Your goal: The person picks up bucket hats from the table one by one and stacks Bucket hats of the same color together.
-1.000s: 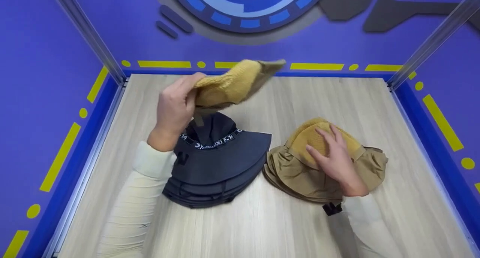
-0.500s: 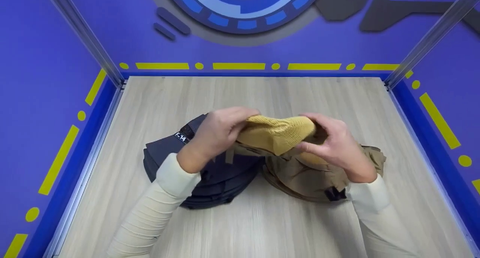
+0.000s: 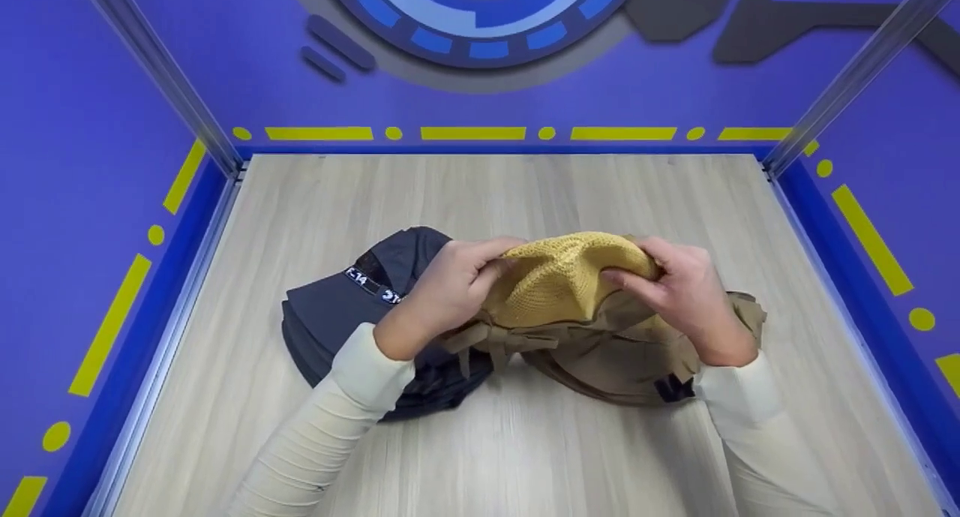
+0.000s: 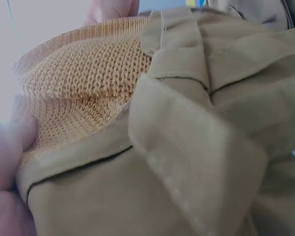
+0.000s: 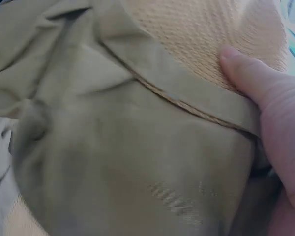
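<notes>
Toward the middle of the table point(image 3: 525, 457), a little nearer its front edge than its back, you hold one tan bucket hat point(image 3: 566, 288) with a knitted yellow crown between both hands, just above the tan stack. Your left hand point(image 3: 442, 296) pinches the crown's left side, thumb and fingers curled into the knit; your right hand point(image 3: 686, 296) grips the right side the same way, thumb pressed on the knit by the band (the right wrist view shows this plainly). Held from both sides like that, the crown stays domed and the brim hangs level over the pile, with its tie strap point(image 3: 495, 341) dangling toward the front edge.

By count: one hat in hand; one stack of tan hats point(image 3: 739, 326) under it, right of centre; one stack of dark navy bucket hats point(image 3: 337, 318) with a lettered band, touching it on the left side. How many hats sit in each stack I cannot tell, since only layered brim edges show. Purple walls point(image 3: 90, 127) enclose the table.
</notes>
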The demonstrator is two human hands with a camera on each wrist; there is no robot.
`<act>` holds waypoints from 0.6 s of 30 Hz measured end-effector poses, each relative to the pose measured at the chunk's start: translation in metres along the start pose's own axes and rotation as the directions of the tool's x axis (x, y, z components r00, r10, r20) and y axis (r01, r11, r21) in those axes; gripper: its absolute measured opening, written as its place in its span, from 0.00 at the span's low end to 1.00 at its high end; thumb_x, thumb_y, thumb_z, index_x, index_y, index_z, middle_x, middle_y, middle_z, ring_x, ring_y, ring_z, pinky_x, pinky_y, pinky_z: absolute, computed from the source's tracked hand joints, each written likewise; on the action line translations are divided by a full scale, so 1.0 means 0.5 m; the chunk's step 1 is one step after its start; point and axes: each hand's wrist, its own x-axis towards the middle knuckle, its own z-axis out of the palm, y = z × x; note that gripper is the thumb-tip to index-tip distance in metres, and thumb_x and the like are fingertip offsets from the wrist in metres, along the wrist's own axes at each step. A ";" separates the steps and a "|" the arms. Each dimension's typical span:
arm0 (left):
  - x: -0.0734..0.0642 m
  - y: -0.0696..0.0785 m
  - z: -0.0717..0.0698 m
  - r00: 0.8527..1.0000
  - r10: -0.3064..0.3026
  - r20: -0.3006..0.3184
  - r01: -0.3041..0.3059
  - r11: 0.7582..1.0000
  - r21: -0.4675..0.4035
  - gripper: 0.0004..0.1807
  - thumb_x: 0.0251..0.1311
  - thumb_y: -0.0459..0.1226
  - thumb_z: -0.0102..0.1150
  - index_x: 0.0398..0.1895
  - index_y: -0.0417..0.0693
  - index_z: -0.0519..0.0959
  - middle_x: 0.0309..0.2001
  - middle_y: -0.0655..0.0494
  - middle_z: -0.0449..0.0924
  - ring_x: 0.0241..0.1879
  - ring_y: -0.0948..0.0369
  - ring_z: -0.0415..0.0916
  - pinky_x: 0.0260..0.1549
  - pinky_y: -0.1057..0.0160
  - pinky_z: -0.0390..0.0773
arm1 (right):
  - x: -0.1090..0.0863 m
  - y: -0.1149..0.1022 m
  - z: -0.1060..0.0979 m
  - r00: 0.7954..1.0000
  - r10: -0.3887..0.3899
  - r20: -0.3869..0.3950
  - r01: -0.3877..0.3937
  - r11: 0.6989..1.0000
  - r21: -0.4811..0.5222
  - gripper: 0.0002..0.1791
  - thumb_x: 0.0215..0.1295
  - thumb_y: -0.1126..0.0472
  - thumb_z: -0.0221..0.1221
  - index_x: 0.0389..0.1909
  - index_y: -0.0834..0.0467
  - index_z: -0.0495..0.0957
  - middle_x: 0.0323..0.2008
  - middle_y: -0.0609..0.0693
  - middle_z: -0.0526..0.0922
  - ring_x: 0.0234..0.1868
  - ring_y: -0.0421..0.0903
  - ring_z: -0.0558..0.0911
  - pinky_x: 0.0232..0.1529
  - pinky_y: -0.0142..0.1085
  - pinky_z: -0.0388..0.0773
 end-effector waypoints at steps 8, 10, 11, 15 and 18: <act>0.029 0.003 -0.009 0.974 -0.217 -0.070 0.181 0.923 -0.339 0.17 0.76 0.38 0.52 0.63 0.50 0.81 0.57 0.55 0.85 0.56 0.63 0.82 0.59 0.61 0.80 | -0.021 -0.021 0.046 0.904 -0.321 -0.283 0.316 0.947 -0.065 0.24 0.72 0.44 0.57 0.53 0.61 0.83 0.61 0.63 0.81 0.67 0.61 0.74 0.73 0.55 0.64; 0.039 0.008 -0.014 0.966 -0.248 -0.077 0.191 0.880 -0.434 0.18 0.77 0.36 0.51 0.65 0.48 0.79 0.58 0.52 0.84 0.55 0.61 0.82 0.58 0.60 0.81 | -0.034 -0.020 0.057 0.885 -0.393 -0.250 0.398 0.917 -0.031 0.27 0.71 0.42 0.55 0.55 0.60 0.82 0.64 0.66 0.78 0.69 0.63 0.72 0.74 0.58 0.61; 0.044 0.012 -0.015 0.962 -0.264 -0.072 0.196 0.849 -0.491 0.19 0.77 0.36 0.51 0.66 0.46 0.77 0.58 0.50 0.84 0.54 0.60 0.83 0.58 0.59 0.81 | -0.041 -0.018 0.061 0.879 -0.419 -0.225 0.427 0.904 -0.017 0.29 0.69 0.40 0.55 0.58 0.59 0.81 0.65 0.67 0.76 0.70 0.63 0.70 0.75 0.60 0.58; 0.061 0.028 -0.013 0.936 -0.347 -0.054 0.218 0.693 -0.687 0.21 0.77 0.33 0.49 0.69 0.42 0.73 0.56 0.44 0.83 0.49 0.57 0.84 0.54 0.56 0.84 | -0.076 0.001 0.086 0.876 -0.465 -0.126 0.464 0.885 -0.038 0.39 0.58 0.34 0.64 0.67 0.51 0.75 0.71 0.69 0.69 0.74 0.66 0.66 0.75 0.65 0.55; 0.068 0.038 -0.005 0.918 -0.396 -0.034 0.221 0.579 -0.785 0.21 0.78 0.33 0.48 0.71 0.44 0.70 0.53 0.44 0.82 0.47 0.56 0.84 0.51 0.55 0.85 | -0.094 0.007 0.111 0.881 -0.456 -0.126 0.445 0.889 -0.105 0.38 0.60 0.37 0.65 0.70 0.46 0.71 0.72 0.68 0.67 0.74 0.69 0.65 0.73 0.68 0.58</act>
